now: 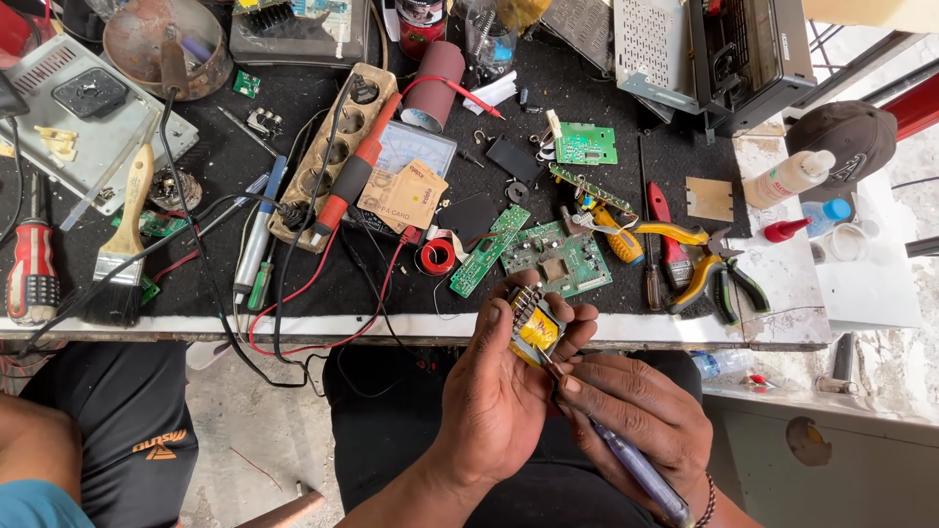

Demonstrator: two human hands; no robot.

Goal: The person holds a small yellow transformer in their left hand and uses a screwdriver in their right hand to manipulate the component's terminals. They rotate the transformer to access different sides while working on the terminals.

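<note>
My left hand [499, 391] cups a small transformer [533, 328] wrapped in yellow tape with a metal core, held just below the workbench edge. My right hand [641, 411] grips a screwdriver with a clear bluish handle [636, 469]; its thin tip touches the transformer's lower right side. Both hands are over my lap, in front of the bench.
The black-topped workbench [225, 293] carries green circuit boards [558, 259], a power strip [333, 147], a soldering iron [352, 186], a paint brush [122, 244], yellow-handled pliers [709, 279], screwdrivers, a glue bottle [792, 176] and a cap [846, 137]. Another person's leg [98, 430] is at the left.
</note>
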